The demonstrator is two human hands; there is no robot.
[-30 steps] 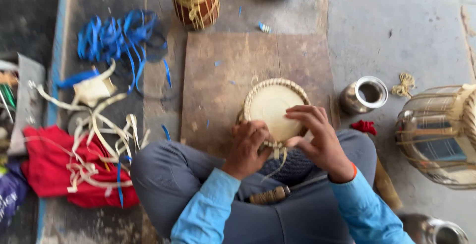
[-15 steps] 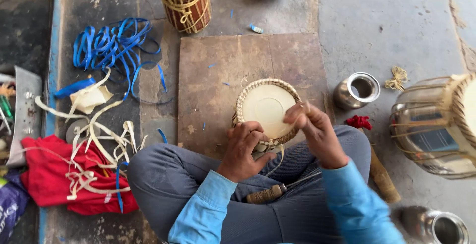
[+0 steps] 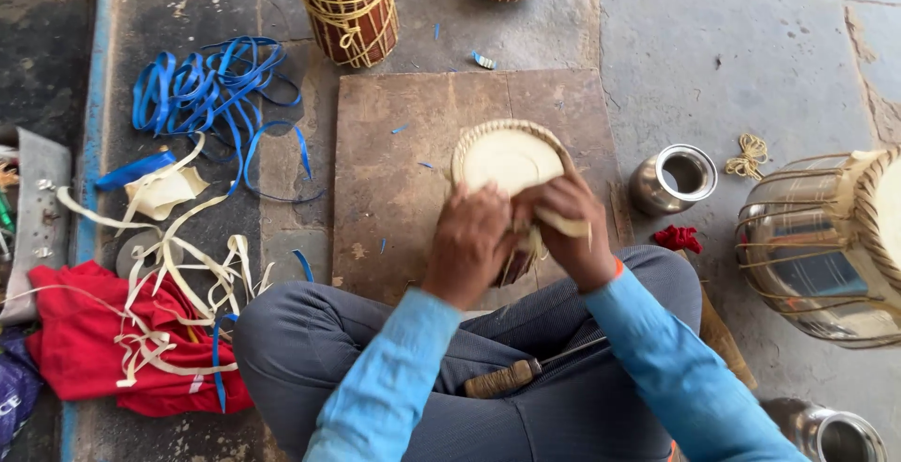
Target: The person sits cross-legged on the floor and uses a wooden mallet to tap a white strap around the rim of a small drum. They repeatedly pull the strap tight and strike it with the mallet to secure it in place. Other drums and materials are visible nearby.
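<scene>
A small drum with a pale round skin and braided rim (image 3: 507, 152) stands on a brown board (image 3: 394, 162) in front of my crossed legs. My left hand (image 3: 469, 242) grips its near edge. My right hand (image 3: 563, 227) is beside it, pinching a pale hide strap (image 3: 568, 226) at the rim. Both hands touch each other over the drum's near side and hide it. A tool with a wooden handle (image 3: 507, 378) lies across my lap.
Blue straps (image 3: 206, 91) and pale hide strips (image 3: 178, 256) lie at the left, over a red cloth (image 3: 84, 349). A strapped drum (image 3: 349, 7) stands behind the board, a metal drum shell (image 3: 826, 246) at the right, a steel cup (image 3: 671, 179) beside the board.
The view has shifted and the drum sits nearer the frame's centre. My hands have drawn closer together on the near rim, and the right hand now pinches a strap.
</scene>
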